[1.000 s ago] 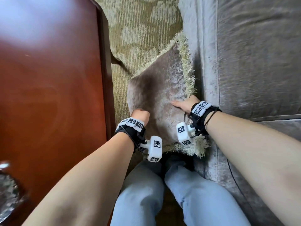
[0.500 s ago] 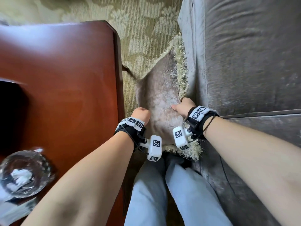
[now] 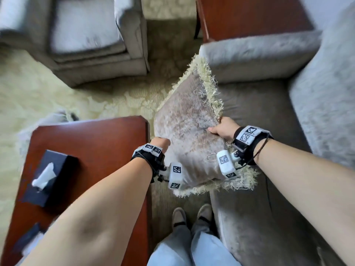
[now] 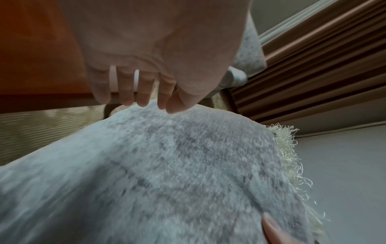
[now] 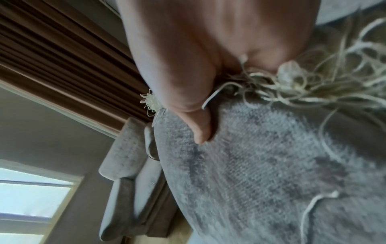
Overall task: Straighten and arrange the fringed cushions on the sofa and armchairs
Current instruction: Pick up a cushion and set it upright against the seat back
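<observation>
I see my right hand [image 5: 208, 57] up close, thumb [image 5: 198, 128] pressed flat into the grey plush face of a cushion [image 5: 271, 173], the edge pinched in my grip. Cream fringe [image 5: 313, 85] spills out beside the palm, with loose threads trailing over the fabric. Behind: a grey armchair [image 5: 129, 173], brown pleated curtains [image 5: 62, 57], and a bright window [image 5: 31, 198] at lower left.

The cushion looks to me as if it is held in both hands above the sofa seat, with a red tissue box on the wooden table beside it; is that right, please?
Not quite: the tissue box is black, as the head view shows. The cushion is indeed held by the left hand and right hand, partly above the sofa, beside the wooden table.
</observation>
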